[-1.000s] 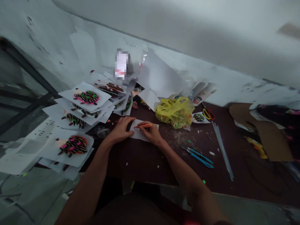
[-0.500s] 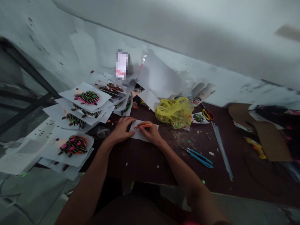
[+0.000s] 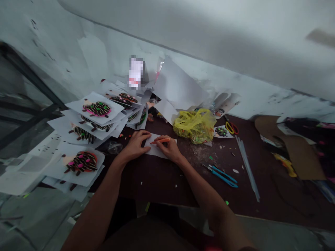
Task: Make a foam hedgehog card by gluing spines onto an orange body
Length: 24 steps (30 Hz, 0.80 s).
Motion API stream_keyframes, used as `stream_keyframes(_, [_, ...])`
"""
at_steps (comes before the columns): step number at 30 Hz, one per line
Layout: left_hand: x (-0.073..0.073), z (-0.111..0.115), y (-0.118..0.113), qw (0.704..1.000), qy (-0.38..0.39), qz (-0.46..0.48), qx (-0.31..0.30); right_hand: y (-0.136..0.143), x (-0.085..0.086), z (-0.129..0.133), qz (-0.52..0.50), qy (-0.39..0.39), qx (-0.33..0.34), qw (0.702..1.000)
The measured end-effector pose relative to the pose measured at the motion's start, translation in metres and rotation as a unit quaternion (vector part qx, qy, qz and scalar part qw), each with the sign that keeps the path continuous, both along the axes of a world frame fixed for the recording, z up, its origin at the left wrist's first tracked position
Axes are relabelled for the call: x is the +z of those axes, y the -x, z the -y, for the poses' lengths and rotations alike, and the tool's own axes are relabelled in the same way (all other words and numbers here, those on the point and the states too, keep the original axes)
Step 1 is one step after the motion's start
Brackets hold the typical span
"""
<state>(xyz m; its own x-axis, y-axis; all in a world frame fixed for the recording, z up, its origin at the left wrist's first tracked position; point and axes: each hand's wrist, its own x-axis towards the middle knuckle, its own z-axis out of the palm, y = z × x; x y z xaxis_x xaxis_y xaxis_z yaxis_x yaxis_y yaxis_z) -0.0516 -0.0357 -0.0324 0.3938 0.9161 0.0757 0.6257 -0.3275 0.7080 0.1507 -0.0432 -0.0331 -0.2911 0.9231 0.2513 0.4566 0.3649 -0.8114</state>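
Observation:
A small white sheet of paper [image 3: 157, 150] lies on the dark table in front of me. My left hand [image 3: 136, 143] rests on its left edge, thumb and fingers apart. In my right hand [image 3: 169, 148] an orange pen [image 3: 162, 140] is pinched, its tip low over the paper's left half. Any mark on the sheet is too faint to make out. Just beyond the right hand sits a yellow plastic bag [image 3: 195, 127] with small colourful bits inside.
Stacked cards with hedgehog pictures [image 3: 96, 108] stand at the left. To the right are blue-handled thread snips [image 3: 222, 176], red and yellow scissors [image 3: 231, 128] and long clear glue sticks [image 3: 247, 167]. Farther right lie a yellow glue gun [image 3: 286, 164] and brown cardboard [image 3: 306, 153].
Both hands keep almost the same place on the paper. The pen has shifted only very slightly.

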Motion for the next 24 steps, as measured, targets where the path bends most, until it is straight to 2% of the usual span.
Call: stream_keyframes(24, [-0.0001, 0.0006, 0.0001, 1.000, 0.002, -0.002, 0.001, -0.0084, -0.0032, 0.0029, -0.008, -0.001, -0.021, 1.000])
